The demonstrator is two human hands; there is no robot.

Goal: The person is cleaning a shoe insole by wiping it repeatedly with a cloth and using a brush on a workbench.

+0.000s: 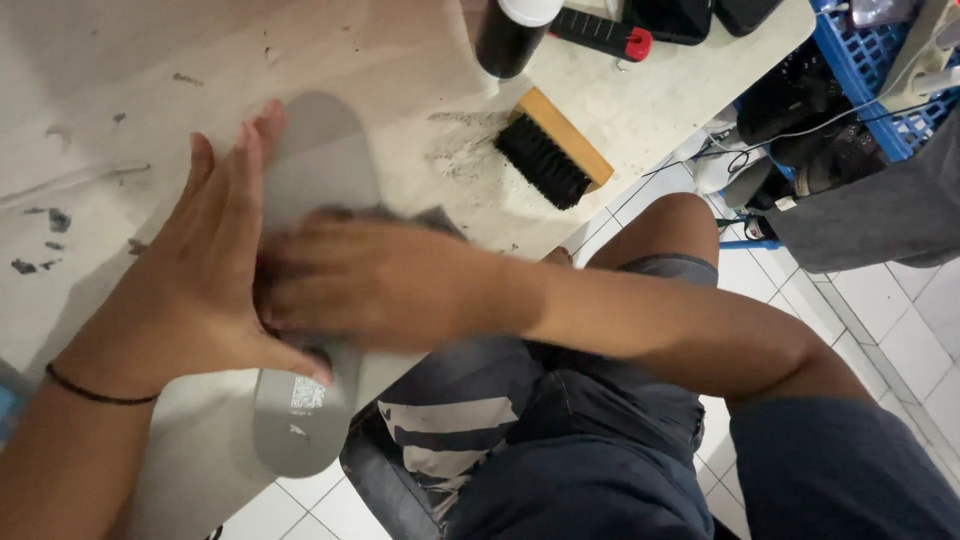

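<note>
Just two hands [290, 290], one insole [310, 300], one brush [553, 148].

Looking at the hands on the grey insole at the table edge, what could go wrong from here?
The grey insole overhangs the table edge, so it might tip off if the left hand lifts. The right hand is blurred over a dark cloth; a wide stroke could perhaps knock the brush nearby.
</note>
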